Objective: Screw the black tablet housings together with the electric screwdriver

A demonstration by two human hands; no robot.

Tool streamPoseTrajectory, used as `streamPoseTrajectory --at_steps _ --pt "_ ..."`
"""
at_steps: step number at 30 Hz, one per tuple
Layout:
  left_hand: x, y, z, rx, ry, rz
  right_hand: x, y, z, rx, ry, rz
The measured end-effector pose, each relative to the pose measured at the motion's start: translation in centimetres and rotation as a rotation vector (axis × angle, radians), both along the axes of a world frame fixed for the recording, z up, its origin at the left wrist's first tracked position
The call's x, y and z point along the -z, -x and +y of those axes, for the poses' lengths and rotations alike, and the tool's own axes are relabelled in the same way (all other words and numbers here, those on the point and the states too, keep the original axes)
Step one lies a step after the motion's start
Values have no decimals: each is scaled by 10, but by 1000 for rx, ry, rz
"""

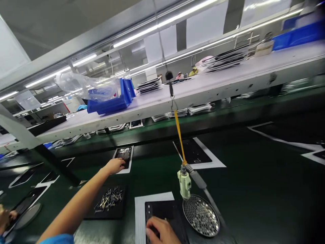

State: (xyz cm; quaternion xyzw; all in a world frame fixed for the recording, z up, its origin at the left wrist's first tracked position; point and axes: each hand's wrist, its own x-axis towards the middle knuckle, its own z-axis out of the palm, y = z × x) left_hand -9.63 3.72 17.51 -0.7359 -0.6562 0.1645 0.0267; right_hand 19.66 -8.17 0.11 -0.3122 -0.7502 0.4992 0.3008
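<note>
My left hand reaches out over a small dark device panel with silvery parts, lying on a white sheet on the green surface. Its fingers are bent and blurred at the panel's lower edge; whether they grip it does not show. Close to me, my right hand rests over a larger black panel on a white sheet. Thumb and forefinger are curled together there, and what lies between them is hidden. Beneath my left forearm sits a black tray with many small screws.
A pale green powered driver hangs from a yellow strap, beside a round perforated metal plate. Another panel lies behind it. A shelf with blue bins crosses overhead. At far left is another person's hand.
</note>
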Motion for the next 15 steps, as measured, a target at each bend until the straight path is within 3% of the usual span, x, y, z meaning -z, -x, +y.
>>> streamPoseTrajectory --at_steps 2,5,11,15 --pt "46 31 4 -80 24 8 -3 -2 2 3 -52 -17" --pt "79 58 12 -95 47 -3 -10 -7 3 25 -77 -32" --pt "98 70 33 -32 81 5 -20 -14 5 57 -79 -55" --pt "100 73 37 -3 86 15 -20 -16 4 60 -105 -43"
